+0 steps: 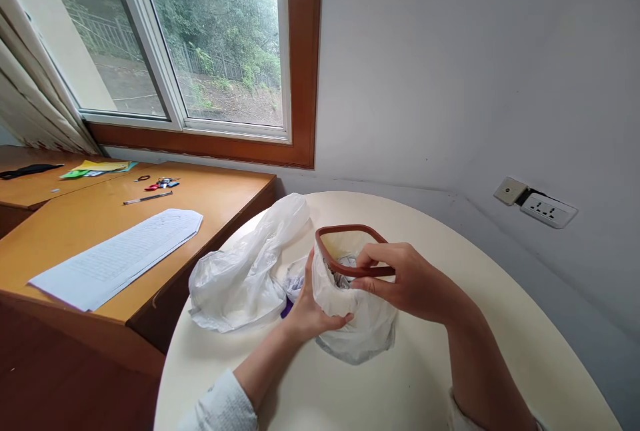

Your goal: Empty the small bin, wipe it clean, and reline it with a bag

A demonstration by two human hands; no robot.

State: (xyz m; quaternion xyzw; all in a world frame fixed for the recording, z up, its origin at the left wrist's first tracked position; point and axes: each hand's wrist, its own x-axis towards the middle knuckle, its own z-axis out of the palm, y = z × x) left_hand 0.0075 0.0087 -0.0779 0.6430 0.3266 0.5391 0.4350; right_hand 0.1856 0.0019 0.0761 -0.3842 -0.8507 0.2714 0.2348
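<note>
A small bin lined with a white plastic bag [357, 332] stands on the round table in front of me. Around its top is a brown ring [350, 228], its near right side raised a little over the bag's edge. Crumpled paper shows inside. My left hand [311, 311] wraps the bin's left side, thumb across the front and fingers partly hidden behind. My right hand [400, 278] pinches the ring's near right side between thumb and fingers. Just left of the bin lies another white plastic bag [245, 284], loose and crumpled, with something purple [287, 308] partly hidden behind my left hand.
The round cream table [480, 311] meets the wall at the back. To the left, a wooden desk [220, 194] holds a stack of printed paper [120, 261], a pen [147, 198], keys [163, 184] and coloured papers [97, 168]. A wall socket [549, 210] is on the right.
</note>
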